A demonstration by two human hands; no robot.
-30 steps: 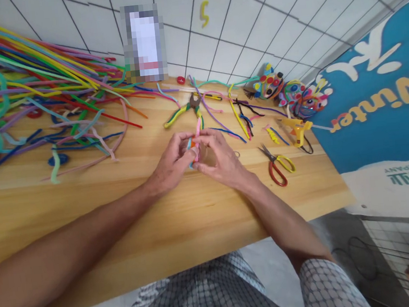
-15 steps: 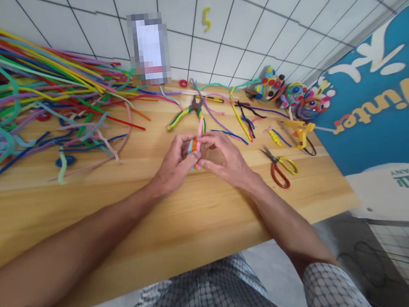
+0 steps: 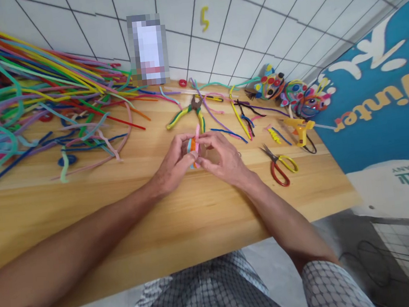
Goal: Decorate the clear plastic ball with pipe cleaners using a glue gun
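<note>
Above the middle of the wooden table, my left hand [image 3: 176, 162] is closed around a small piece wrapped in light blue, orange and pink pipe cleaners [image 3: 193, 146]. Its thumb presses on the near side of the bands. From the right, the fingertips and thumb of my right hand [image 3: 224, 156] pinch the pink pipe cleaner [image 3: 197, 131], whose end sticks up between the hands. What lies inside the bands looks clear or brownish, and the fingers mostly cover it. Just beyond the hands lie pliers [image 3: 195, 103] with green and yellow handles.
A big heap of coloured pipe cleaners [image 3: 56, 85] fills the left back. Scissors [image 3: 278, 164] lie at the right, near a yellow glue gun [image 3: 299, 130]. Several decorated colourful figures [image 3: 270, 83] stand by the tiled wall. A blurred phone-like screen [image 3: 149, 50] leans at the back.
The pink end between my hands has shifted slightly left and stands lower. Both hands keep their hold and have barely moved. The view has shifted a little.
</note>
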